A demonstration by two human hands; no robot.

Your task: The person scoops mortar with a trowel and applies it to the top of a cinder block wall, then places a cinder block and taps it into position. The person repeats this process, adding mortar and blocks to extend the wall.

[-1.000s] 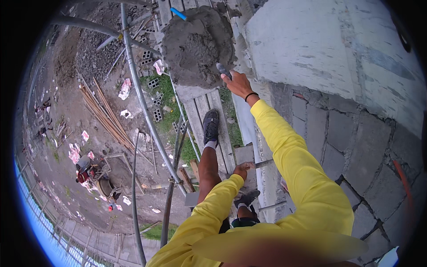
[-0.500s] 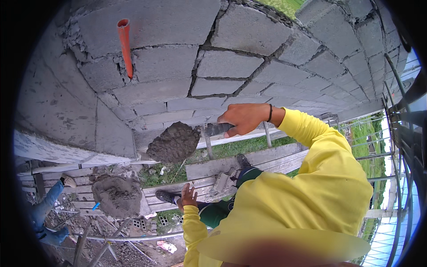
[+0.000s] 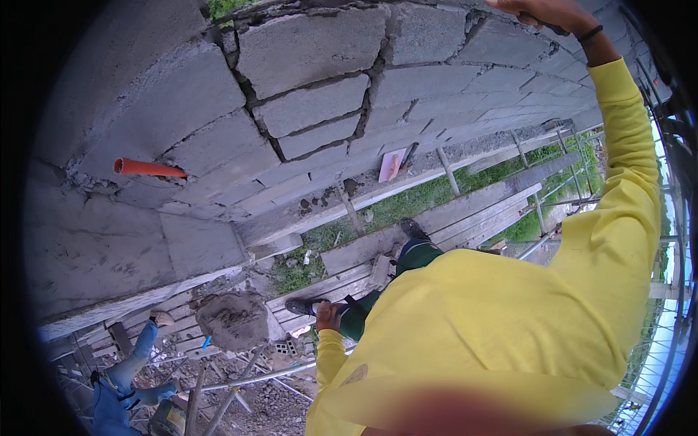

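Note:
My right hand [image 3: 542,10] is raised at the top right against the grey block wall [image 3: 313,51]. Its fingers are wrapped round the dark handle of a trowel [image 3: 550,27]; the blade lies beyond the picture's edge, so any mortar on it is hidden. Low down beside my leg, my left hand [image 3: 329,317] hangs with fingers loosely bent and nothing seen in it. Wide gaps run between several blocks. A heap of wet mortar [image 3: 231,320] sits on the planks at lower left.
An orange pipe [image 3: 149,168] juts from the wall. A flat pinkish-white rectangular tool [image 3: 392,166] leans at the wall's foot. Scaffold planks [image 3: 465,221] run under my feet, with metal poles around. Another person's blue-trousered legs [image 3: 134,360] are at lower left.
My right hand has swung up and right with the trowel; its mortar load is no longer in view. The left hand has drawn closer to my leg. The view has turned.

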